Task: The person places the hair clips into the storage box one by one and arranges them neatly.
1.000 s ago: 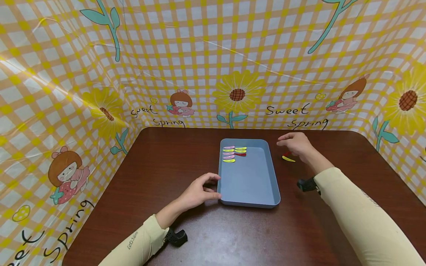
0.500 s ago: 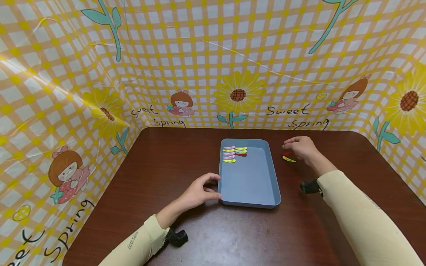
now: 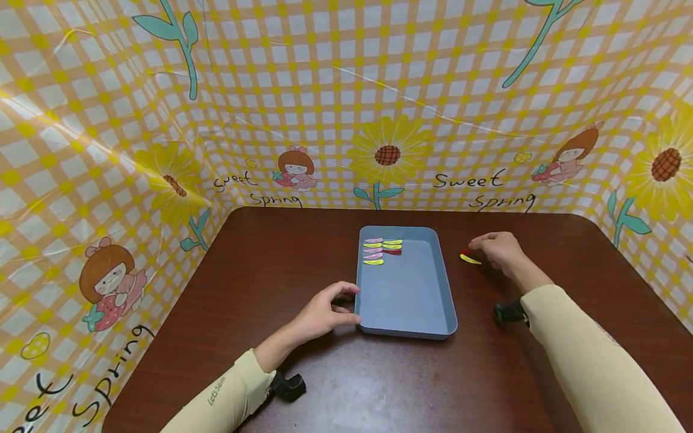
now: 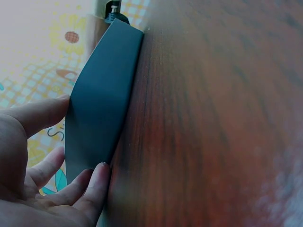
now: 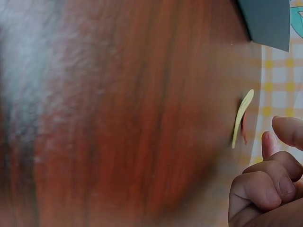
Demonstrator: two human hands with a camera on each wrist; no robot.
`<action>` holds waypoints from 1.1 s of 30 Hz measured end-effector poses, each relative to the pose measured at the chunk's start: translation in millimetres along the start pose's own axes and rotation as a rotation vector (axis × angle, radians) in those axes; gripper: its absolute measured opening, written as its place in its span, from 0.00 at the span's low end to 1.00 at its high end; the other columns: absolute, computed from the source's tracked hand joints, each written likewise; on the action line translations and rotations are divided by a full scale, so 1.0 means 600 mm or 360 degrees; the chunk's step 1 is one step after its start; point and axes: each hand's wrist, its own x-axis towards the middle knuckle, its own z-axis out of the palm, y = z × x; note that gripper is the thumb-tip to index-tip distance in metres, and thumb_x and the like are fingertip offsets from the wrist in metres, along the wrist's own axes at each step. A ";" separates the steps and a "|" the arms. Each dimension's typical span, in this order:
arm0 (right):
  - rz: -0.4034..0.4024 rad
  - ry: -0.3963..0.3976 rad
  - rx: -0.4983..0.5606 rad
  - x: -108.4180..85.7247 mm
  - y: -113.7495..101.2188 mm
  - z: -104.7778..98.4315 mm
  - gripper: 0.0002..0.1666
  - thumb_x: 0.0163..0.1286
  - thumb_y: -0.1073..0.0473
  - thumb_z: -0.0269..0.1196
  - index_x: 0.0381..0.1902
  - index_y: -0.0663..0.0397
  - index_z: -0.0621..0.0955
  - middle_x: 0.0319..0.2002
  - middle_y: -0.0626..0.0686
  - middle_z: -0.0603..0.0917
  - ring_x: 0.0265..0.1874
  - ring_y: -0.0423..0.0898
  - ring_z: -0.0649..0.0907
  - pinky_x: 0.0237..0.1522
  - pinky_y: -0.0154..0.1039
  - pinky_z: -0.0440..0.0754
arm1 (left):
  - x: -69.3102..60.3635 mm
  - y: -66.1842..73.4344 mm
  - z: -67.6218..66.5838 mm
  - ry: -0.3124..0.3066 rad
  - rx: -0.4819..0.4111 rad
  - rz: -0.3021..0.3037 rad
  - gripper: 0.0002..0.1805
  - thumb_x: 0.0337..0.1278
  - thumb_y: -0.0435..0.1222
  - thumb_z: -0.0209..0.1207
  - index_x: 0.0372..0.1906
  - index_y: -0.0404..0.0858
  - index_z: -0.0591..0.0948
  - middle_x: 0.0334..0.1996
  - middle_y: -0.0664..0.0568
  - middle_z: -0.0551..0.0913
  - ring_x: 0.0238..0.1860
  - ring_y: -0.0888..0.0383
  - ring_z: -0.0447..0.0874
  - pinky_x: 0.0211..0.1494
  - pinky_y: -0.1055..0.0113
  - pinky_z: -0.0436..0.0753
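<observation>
A blue-grey tray (image 3: 406,300) lies on the table, with two columns of snap hair clips at its far left: pink (image 3: 373,256), yellow (image 3: 373,262) and one red (image 3: 392,252). My left hand (image 3: 319,313) touches the tray's left outer wall with fingertips and thumb; the left wrist view shows them resting along this wall (image 4: 94,104). Right of the tray, a yellow hair clip (image 3: 470,260) lies beside a red hair clip (image 5: 244,126), mostly hidden in the head view. Just over the red clip is my right hand (image 3: 500,249), index finger and thumb slightly apart, other fingers curled.
The dark brown wooden table (image 3: 260,252) extends around the tray. A yellow checked cloth (image 3: 325,90) with sunflowers stands behind it and along both sides. Dark wrist-worn devices (image 3: 289,388) sit at both cuffs.
My right hand has come down and moved right, toward me, from beyond the loose clips to the red one. The left hand, the tray and the clips stay in place.
</observation>
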 end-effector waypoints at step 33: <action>-0.0006 -0.0002 -0.0015 0.023 0.026 0.007 0.31 0.77 0.47 0.56 0.66 0.65 0.75 0.18 0.43 0.64 0.20 0.43 0.65 0.25 0.38 0.66 | 0.001 -0.003 -0.001 0.0014 0.0022 -0.0014 0.32 0.54 0.36 0.73 0.64 0.40 0.75 0.62 0.50 0.78 0.57 0.54 0.80 0.58 0.64 0.82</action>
